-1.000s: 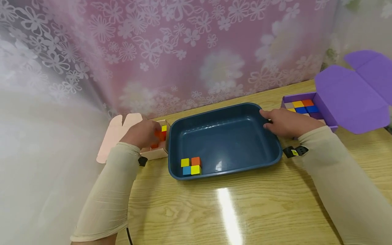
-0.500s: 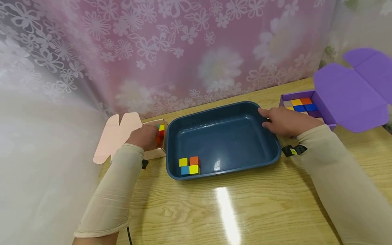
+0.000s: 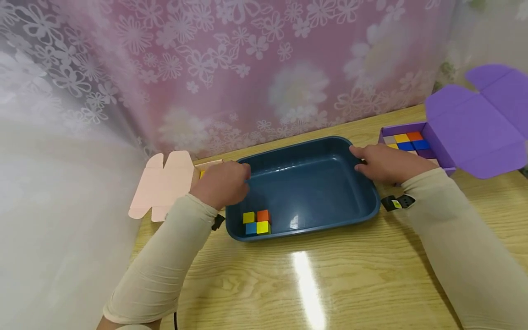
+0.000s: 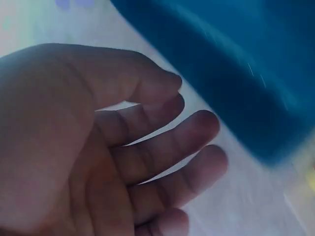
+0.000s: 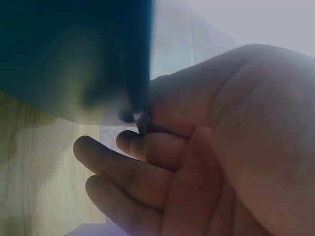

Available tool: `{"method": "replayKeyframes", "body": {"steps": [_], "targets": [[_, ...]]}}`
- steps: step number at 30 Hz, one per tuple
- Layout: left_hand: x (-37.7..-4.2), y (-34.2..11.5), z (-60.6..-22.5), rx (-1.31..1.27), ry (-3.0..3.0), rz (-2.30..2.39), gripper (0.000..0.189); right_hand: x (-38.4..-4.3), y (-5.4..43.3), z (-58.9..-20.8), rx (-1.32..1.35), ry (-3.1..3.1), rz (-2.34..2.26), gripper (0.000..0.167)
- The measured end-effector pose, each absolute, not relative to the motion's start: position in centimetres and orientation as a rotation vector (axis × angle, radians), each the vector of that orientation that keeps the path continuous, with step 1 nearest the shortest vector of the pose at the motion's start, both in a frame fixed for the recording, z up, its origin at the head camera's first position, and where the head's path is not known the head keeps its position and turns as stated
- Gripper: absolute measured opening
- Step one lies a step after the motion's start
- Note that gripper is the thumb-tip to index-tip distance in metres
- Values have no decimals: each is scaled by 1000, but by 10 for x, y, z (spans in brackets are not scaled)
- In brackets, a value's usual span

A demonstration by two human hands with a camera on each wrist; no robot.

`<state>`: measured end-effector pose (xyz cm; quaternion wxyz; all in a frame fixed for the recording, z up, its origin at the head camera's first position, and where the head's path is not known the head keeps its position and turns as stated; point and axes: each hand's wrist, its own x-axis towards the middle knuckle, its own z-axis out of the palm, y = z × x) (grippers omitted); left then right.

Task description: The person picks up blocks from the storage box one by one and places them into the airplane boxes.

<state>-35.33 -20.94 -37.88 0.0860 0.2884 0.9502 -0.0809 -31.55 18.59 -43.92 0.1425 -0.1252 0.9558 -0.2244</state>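
A dark blue rectangular tray (image 3: 305,192) lies on the table, with four-sided blocks clustered at its near left corner: a red block (image 3: 263,215), a blue block (image 3: 250,228) and two yellow ones, such as the front yellow block (image 3: 262,227). My right hand (image 3: 389,162) pinches the tray's right rim between thumb and index finger; its other fingers stay loose below, as the right wrist view shows. Over the tray's left end is my left hand (image 3: 224,183). Its fingers (image 4: 172,152) are loosely bent beside the tray wall, thumb near the index fingertip, with nothing visible between them.
Left of the tray, an open pale pink box (image 3: 165,183) is mostly hidden by my left hand. An open purple box (image 3: 437,146) with several coloured blocks stands at the right. A flowered curtain (image 3: 247,82) hangs behind the wooden table (image 3: 255,284).
My left hand has come out of the pink box and moved right, over the tray's left end. The right hand keeps its hold on the rim. The tray's blocks look unchanged.
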Motion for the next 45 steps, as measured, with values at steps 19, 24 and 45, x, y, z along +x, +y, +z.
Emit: {"method": "replayKeyframes", "body": {"steps": [19,24,45], "targets": [[-327,-157,-420,984,2478,-456,20,-322,176,-440,-370,2732,-645,70],[-336,-180,-402,1035,2564,-174,23,-321,177,-438,-371,2743,-624,71],[-412,-300,-413,602,2851,141,31,-316,185,-440,-349,2763,-638,72]]}}
